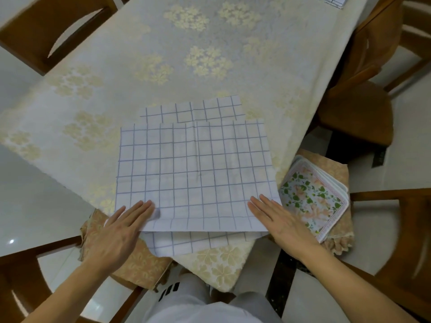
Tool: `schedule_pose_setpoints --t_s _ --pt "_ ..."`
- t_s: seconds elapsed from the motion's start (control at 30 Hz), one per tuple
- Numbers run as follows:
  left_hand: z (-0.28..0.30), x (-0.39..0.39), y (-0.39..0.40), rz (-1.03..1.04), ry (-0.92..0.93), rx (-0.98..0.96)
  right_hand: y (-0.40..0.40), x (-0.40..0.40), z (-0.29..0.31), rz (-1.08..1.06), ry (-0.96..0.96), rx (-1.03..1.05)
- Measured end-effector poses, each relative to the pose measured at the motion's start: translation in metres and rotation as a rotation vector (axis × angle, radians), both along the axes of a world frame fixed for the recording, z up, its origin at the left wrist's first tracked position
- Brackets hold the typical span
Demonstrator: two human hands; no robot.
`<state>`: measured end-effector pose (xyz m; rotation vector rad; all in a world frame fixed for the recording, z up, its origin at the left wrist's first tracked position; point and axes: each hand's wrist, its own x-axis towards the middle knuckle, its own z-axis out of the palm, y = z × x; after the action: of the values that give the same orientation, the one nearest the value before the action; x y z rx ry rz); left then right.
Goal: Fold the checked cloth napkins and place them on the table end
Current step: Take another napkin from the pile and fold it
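One counter [163, 66], draped in a cream cloth with gold flower clusters. Four wooden chairs around it, two on each long side. One checked napkin [193, 173], white with blue-grey lines, lies spread at the counter's near end, its upper layer folded over so a strip shows beyond and below. One folded checked stack [331, 0] sits at the counter's far end. One stack of floral cloths [312, 199] rests right of the napkin. Left hand [116, 234] and right hand [279, 220], both flat with fingers straight, press the napkin's near corners.

Home dining room: clothed table [163, 66] ringed by wooden chairs [35, 29].
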<state>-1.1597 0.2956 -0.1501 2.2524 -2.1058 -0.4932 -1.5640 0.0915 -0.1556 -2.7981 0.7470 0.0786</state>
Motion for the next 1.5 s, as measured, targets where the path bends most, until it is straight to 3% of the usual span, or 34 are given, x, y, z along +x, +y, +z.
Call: schedule_pose_setpoints --t_s 0.17,0.43,0.7,1.1,1.5 --pt "0.007 -0.001 0.005 -0.003 -0.003 0.057 0.004 -0.006 0.0 -0.009 0.053 0.041" --pt "0.022 -0.012 0.009 -0.02 0.035 0.05 0.015 0.014 0.006 0.064 -0.121 0.065" --pt "0.044 -0.023 0.022 0.025 0.021 0.089 0.011 0.011 0.024 0.009 -0.144 0.051" --pt "0.058 0.037 -0.115 0.08 -0.075 0.059 -0.098 0.092 0.034 -0.09 -0.074 -0.245" --pt "0.012 0.105 -0.2 0.048 -0.067 0.088 -0.187 0.151 -0.005 -0.219 0.153 -0.135"
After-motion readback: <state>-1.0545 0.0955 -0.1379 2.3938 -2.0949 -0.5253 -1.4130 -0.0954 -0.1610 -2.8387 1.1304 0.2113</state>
